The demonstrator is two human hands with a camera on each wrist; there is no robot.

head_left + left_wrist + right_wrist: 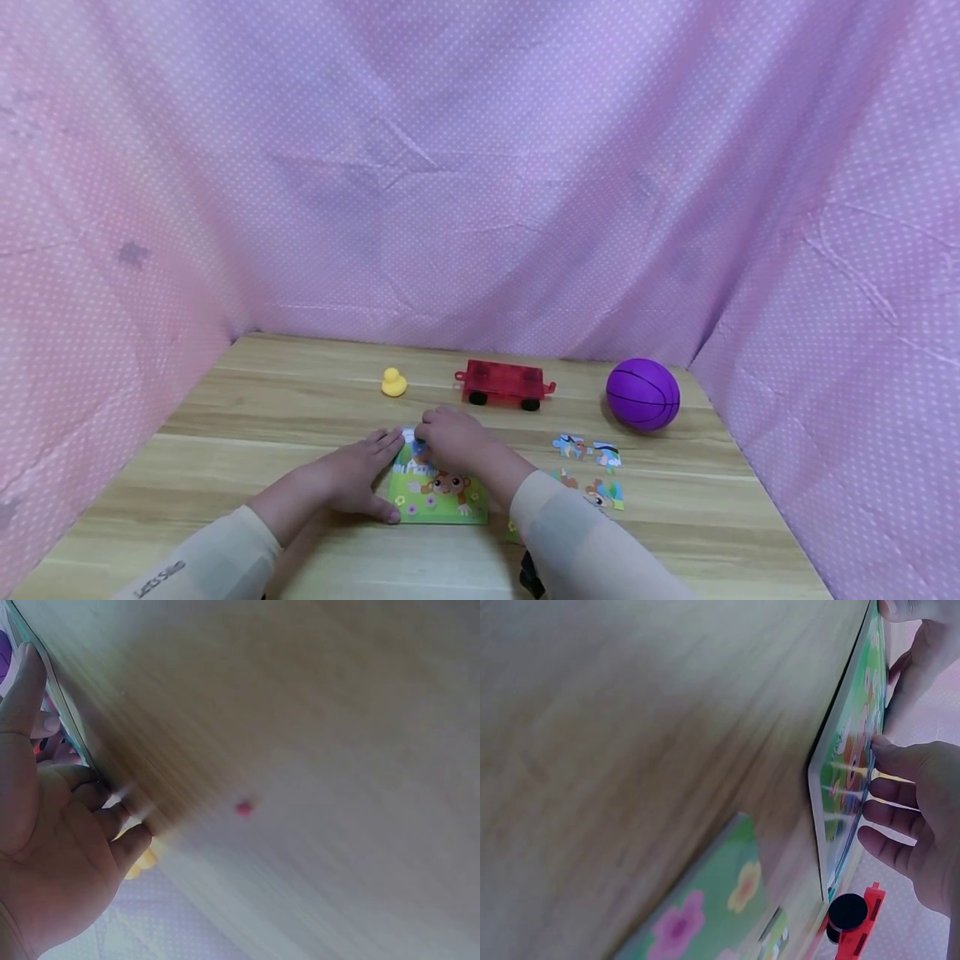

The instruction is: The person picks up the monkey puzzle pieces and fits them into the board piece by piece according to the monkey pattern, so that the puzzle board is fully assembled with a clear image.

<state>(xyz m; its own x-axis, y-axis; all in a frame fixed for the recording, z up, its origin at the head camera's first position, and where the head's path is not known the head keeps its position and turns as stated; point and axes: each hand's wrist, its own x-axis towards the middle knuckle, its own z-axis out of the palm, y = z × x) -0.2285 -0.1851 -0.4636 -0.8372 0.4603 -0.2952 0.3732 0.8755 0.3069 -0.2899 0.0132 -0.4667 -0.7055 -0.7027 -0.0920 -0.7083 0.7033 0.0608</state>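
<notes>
Beside the spread left hand and beneath the right hand, whose pinch we cannot tell, lies a puzzle we judge light, stiff, best edge-held.

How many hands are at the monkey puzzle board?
2: the left hand at the left edge of the monkey puzzle board, the right hand over its upper part. No others show.

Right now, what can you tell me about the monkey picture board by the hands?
The monkey picture board is a thin panel with a pale edge, lying face up on the wood-grained table. Its glossy-looking print shows a brown monkey on green ground with flowers and a white fence. The left hand touches its left edge; the right hand is over its upper part, hiding some of the picture.
</notes>
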